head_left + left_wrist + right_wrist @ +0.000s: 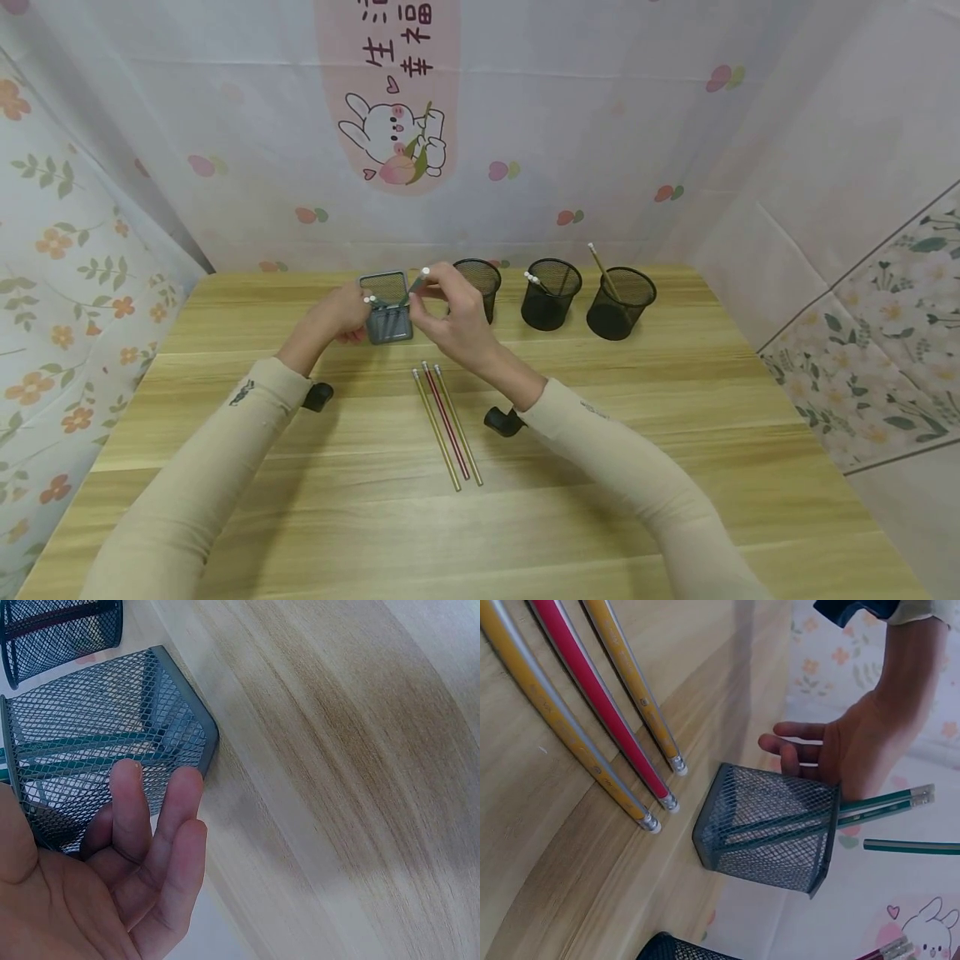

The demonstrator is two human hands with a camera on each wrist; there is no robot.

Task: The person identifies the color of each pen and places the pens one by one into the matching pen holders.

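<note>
A square grey mesh pen holder (389,327) stands at the back left, with two green pencils (780,829) leaning in it, erasers up. At its left side is my left hand (341,310), its fingers relaxed and close against the mesh wall in the left wrist view; actual contact is hard to tell. My right hand (461,321) pinches another green pencil (911,846) near its eraser end, its lower end over the holder's opening. In front lie two yellow pencils (437,429) with a red pencil (447,421) between them, side by side.
Three round black mesh holders stand along the back: one (483,279) partly behind my right hand, a middle one (551,308) with pencils, and the rightmost (618,321) with one yellow pencil. Printed cloth hangs behind the wooden table (600,517).
</note>
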